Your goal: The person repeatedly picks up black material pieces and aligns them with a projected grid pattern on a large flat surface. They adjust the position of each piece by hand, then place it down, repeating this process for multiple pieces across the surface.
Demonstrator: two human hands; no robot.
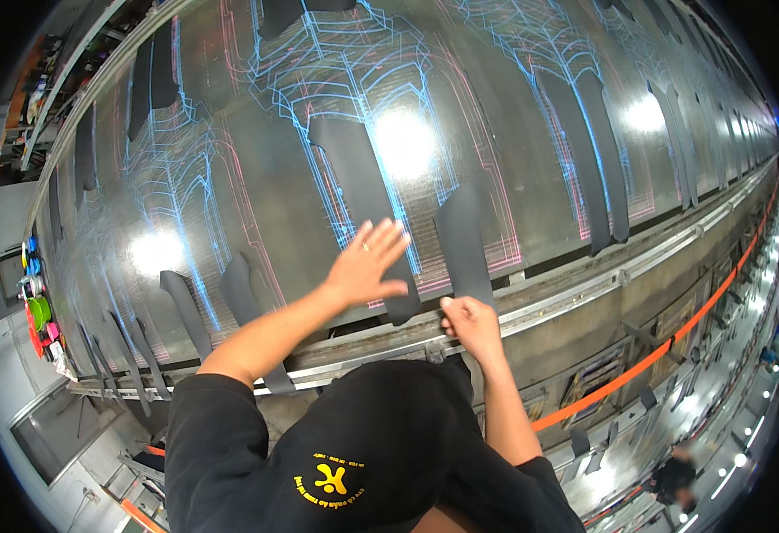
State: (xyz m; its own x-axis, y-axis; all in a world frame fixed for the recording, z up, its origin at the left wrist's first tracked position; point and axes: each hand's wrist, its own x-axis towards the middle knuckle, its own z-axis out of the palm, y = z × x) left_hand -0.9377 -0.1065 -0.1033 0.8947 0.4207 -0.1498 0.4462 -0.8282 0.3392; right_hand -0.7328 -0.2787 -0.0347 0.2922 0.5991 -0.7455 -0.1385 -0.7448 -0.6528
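My left hand, a ring on one finger, lies palm down with fingers spread on a long dark grey fabric piece. That piece lies lengthwise on a long printing table marked with blue and pink pattern lines, its lower end at the table's edge. To the right, my right hand is closed at the lower end of a second dark grey fabric piece, thumb and fingers pinched on its edge. This piece's upper part rests on the table; the hand hides its lower end.
More dark fabric pieces lie along the table, some hanging over its metal rail. Beyond the rail runs an orange hose or band. Colourful containers stand at the far left. Another person is far off at lower right.
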